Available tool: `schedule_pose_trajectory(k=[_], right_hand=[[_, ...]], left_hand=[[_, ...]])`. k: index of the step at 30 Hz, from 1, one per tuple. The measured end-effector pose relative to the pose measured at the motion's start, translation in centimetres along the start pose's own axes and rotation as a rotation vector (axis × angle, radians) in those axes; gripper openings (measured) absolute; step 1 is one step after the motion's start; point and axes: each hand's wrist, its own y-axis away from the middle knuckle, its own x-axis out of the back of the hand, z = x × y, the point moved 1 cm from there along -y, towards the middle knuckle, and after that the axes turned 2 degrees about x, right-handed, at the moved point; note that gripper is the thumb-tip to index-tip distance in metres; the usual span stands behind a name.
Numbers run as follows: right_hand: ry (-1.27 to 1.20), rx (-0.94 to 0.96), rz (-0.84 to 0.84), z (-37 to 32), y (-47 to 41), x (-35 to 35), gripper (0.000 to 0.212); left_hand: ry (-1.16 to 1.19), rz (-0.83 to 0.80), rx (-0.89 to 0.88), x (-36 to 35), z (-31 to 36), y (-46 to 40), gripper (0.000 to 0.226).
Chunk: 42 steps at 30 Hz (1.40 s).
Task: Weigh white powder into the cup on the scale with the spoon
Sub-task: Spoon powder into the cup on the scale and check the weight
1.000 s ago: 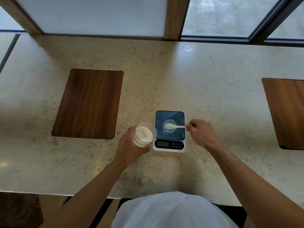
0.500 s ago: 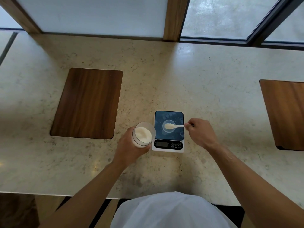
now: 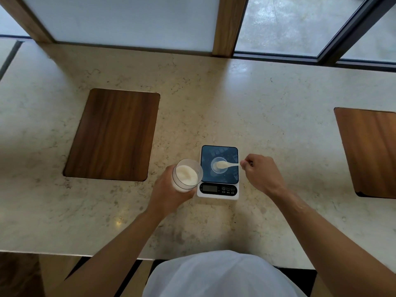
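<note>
A small white scale (image 3: 218,190) with a dark blue platform stands on the marble counter. On the platform sits a small clear cup (image 3: 214,169). A white spoon (image 3: 225,165) lies across the cup's mouth, its bowl holding white powder, its handle pinched by my right hand (image 3: 262,173). Just left of the scale, my left hand (image 3: 167,194) grips a clear container (image 3: 186,176) of white powder, tilted slightly toward the scale.
A dark wooden inset panel (image 3: 113,135) lies to the left and another (image 3: 370,151) at the right edge. Window frames run along the far side. The counter's near edge (image 3: 64,252) is by my body.
The spoon stays over the cup with hardly any movement. Both hands hold their places; only the camera view shifted slightly.
</note>
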Motion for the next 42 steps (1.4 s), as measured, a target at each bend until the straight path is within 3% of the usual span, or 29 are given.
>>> schedule_pose_trajectory(k=[21, 35, 42], right_hand=[[0.043, 0.061, 0.081, -0.8, 1.0, 0.4, 0.023], [0.16, 0.197, 0.149, -1.6, 1.8, 0.5, 0.022], [0.037, 0.125, 0.215, -1.5, 2.1, 0.5, 0.02]], left_hand=[[-0.021, -0.004, -0.044, 0.1, 0.0, 0.1, 0.076], [-0.023, 0.018, -0.063, 0.2, 0.2, 0.2, 0.078], [-0.037, 0.008, -0.087, 0.1, 0.0, 0.1, 0.079]])
